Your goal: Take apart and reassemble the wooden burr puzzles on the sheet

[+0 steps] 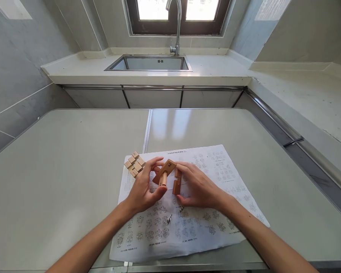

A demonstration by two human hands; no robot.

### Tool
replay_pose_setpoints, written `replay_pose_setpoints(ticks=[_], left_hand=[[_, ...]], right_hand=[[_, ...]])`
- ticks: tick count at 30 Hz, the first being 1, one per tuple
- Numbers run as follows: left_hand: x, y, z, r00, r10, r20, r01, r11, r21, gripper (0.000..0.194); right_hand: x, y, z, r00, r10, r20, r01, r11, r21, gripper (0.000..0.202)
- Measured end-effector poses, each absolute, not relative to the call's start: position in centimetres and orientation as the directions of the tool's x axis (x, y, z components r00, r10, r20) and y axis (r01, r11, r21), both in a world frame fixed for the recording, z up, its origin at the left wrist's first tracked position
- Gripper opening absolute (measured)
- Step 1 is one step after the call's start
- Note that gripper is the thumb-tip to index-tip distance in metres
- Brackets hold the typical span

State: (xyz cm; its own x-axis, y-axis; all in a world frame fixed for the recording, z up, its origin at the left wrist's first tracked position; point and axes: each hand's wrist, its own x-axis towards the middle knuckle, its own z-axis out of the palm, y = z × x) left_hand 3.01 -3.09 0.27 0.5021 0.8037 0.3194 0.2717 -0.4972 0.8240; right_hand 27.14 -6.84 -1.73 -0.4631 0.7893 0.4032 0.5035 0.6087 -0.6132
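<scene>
A numbered wooden piece (169, 165) is gripped by the left hand (143, 191); a notched block (176, 185) is pinched by the right hand (200, 185), above a printed sheet (187, 242).

A: Cut off?
B: Curved chrome faucet (179, 30), top edge. Both bare forearms (93, 235), bottom edge.
A: Hidden?
B: Part of the red-brown notched wooden block (175, 187), behind the right hand (201, 187). White printed paper sheet (210, 235), partly under both hands.
A: Unreadable?
B: Sheet's fine print.

so yeah, left hand (146, 185) and right hand (200, 186) are bare, slim fingers, bare forearms (99, 233) too, tiny dark dot (249, 216) on the right one
</scene>
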Motion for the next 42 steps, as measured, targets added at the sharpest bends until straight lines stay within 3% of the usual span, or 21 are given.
replay_pose_setpoints(ticks=[9, 15, 22, 27, 32, 35, 42], left_hand=[[3.2, -3.2, 0.5, 0.575, 0.806, 0.143, 0.154, -0.278, 0.948, 0.079], [3.5, -3.1, 0.8, 0.524, 0.84, 0.139, 0.141, -0.246, 0.959, 0.074], [4.9, -3.2, 2.0, 0.443, 0.895, 0.056, 0.122, -0.122, 0.985, 0.068], [7.4, -4.5, 3.7, 0.493, 0.87, -0.019, 0.161, -0.07, 0.984, 0.06], [8.9, -5.6, 5.0, 0.487, 0.868, -0.093, 0.196, -0.005, 0.981, 0.066], [8.9, -5.6, 5.3, 0.458, 0.879, -0.13, 0.203, 0.039, 0.978, 0.066], [8.4, -5.6, 5.2, 0.422, 0.9, -0.106, 0.114, 0.063, 0.991, 0.063]], right_hand=[[27.3, -6.6, -1.8, -0.494, 0.78, 0.384, 0.526, 0.62, -0.582, 0.08], [27.4, -6.4, -1.7, -0.499, 0.768, 0.401, 0.514, 0.635, -0.577, 0.075], [27.1, -6.6, -0.7, -0.232, 0.778, 0.584, 0.436, 0.62, -0.653, 0.078], [26.5, -7.0, -0.5, -0.238, 0.772, 0.59, 0.445, 0.626, -0.64, 0.071], [26.0, -7.4, 0.0, -0.186, 0.795, 0.578, 0.36, 0.602, -0.713, 0.07], [26.0, -7.4, 0.2, -0.147, 0.792, 0.592, 0.334, 0.603, -0.724, 0.058], [26.4, -6.9, 0.0, -0.095, 0.765, 0.637, 0.363, 0.622, -0.694, 0.048]])
